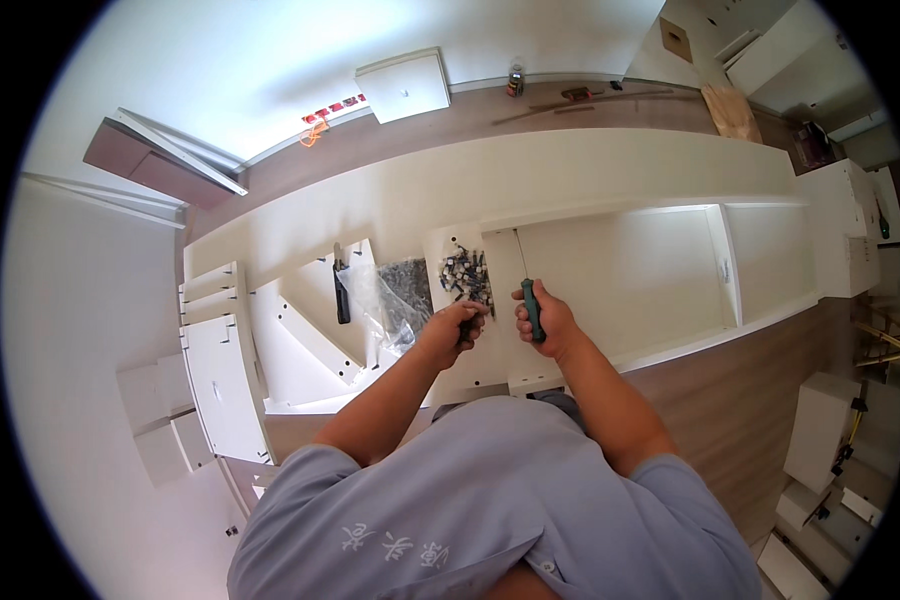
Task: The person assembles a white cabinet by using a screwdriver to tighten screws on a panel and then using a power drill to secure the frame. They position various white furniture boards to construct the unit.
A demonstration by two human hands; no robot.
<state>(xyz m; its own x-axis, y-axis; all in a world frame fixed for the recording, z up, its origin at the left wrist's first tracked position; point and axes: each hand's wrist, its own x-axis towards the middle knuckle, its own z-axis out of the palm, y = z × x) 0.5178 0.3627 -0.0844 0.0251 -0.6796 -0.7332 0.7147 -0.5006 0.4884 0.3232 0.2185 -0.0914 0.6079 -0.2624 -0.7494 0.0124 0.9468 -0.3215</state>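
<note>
My right hand (552,322) is wrapped round the green handle of a screwdriver (532,305), whose thin shaft points away from me over a white cabinet frame (610,225). Just left of it, my left hand (452,330) is closed at the near edge of a pile of small dark and light fittings (464,272). What its fingers pinch is too small to make out. The pile lies on a white board (455,372). Beside it is a clear plastic bag (402,290) filled with dark hardware.
A black-handled tool (341,290) lies on the white panels left of the bag. Stacked white boards (220,375) stand farther left. Panels (405,85) lean on the far wall, with an orange cord (315,130) nearby. White boxes (822,430) sit at right.
</note>
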